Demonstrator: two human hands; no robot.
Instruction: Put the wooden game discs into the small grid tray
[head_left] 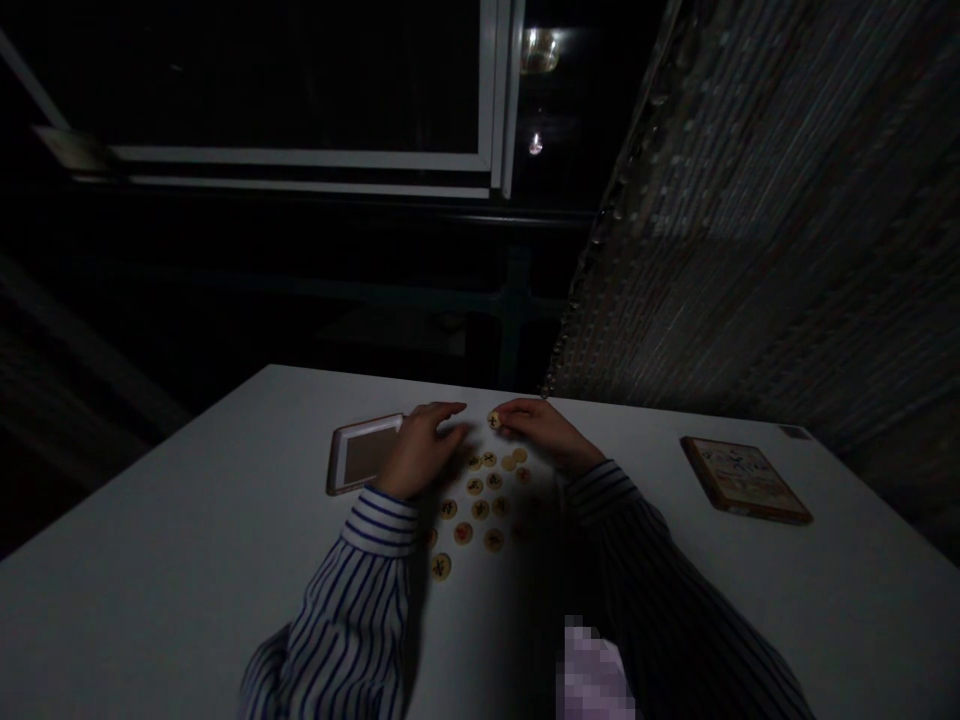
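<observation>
Between the fingertips of my right hand (546, 430) is a round Chinese chess piece (494, 420) with a dark character on its face. My left hand (426, 445) hovers at the left with thumb and fingers apart, holding nothing. It partly covers an open shallow box (367, 455) with a brown inside and pale rim. Several more xiangqi pieces (480, 510) lie loose on the white table (187, 530) between my forearms, some with red characters, some with dark ones. Two pieces (514, 459) near my right wrist touch or overlap. Shadow dims the pieces by my right sleeve.
A flat box lid or case (746, 478) with a printed picture lies on the table's right side. A small dark label (794, 432) sits at the far right corner. Behind the table hang a bead curtain (697, 220) and a white-framed window (300, 160). The room is dim.
</observation>
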